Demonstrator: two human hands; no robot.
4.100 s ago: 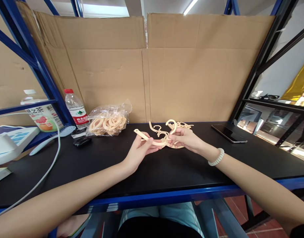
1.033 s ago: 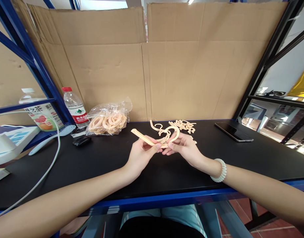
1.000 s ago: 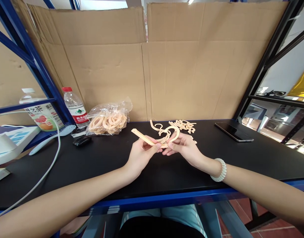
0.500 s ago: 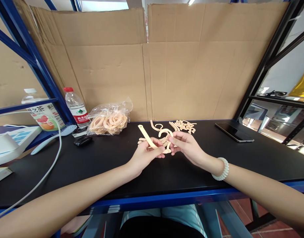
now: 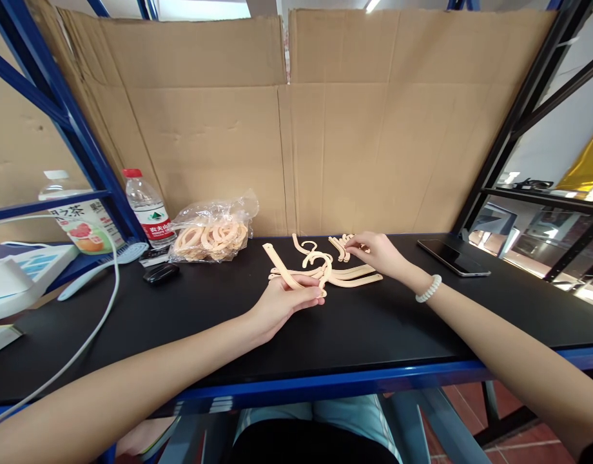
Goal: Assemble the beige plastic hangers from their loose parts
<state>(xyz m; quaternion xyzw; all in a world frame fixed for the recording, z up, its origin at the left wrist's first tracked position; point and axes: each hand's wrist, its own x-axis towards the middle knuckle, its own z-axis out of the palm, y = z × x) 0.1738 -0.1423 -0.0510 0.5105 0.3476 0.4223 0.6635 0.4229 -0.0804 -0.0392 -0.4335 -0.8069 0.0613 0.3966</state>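
Observation:
My left hand [image 5: 284,308] is closed around the joint of a beige clothes hanger. The hanger's straight arm [image 5: 278,263] slants up to the left, and its curved hook [image 5: 326,263] rises on the right. My right hand [image 5: 381,253] reaches over the small beige parts [image 5: 342,247] at the back, its fingers pinched at the heap; whatever they grip is hidden. Between the hands, several long beige hanger arms [image 5: 357,281] lie on the table, fanned toward the right. Another loose hook [image 5: 309,246] lies behind the held hanger.
A clear bag [image 5: 214,229] of beige parts stands back left, beside a red-capped water bottle [image 5: 149,209] and a dark object [image 5: 161,273]. A phone or tablet [image 5: 452,258] lies right. A white cable [image 5: 113,290] crosses the left side. Cardboard [image 5: 219,142] walls the back.
My right hand has let go of the hook and moved right and back to the small parts. My left hand keeps the hanger in place. More long arms behind it now show.

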